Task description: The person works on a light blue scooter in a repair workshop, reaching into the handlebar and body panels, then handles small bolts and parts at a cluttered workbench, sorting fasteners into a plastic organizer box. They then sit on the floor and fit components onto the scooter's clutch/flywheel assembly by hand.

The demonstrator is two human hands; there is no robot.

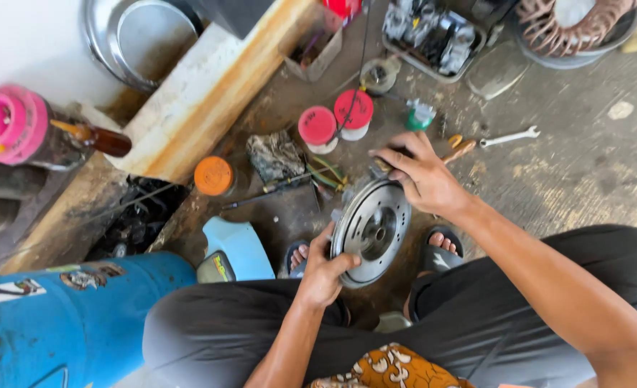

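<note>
Centrally, the left hand [323,269] clamped the lower rim of a round metal flywheel [372,224], bracing it upright over the floor [584,165], while the right hand [420,172] closed over its top edge, steadying it.

Count: two red-capped cans [335,119], one orange-capped can [213,176], one wrench [509,136]. One metal flywheel disc [371,223], one blue cylinder [74,320].

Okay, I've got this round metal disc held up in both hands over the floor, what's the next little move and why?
Probably keep the left hand gripping the lower rim of the metal disc and work the right hand fingertips along the top edge. The disc is tilted on edge between the sandalled feet, off the floor, so only the left hand's grip steadies it.
</note>
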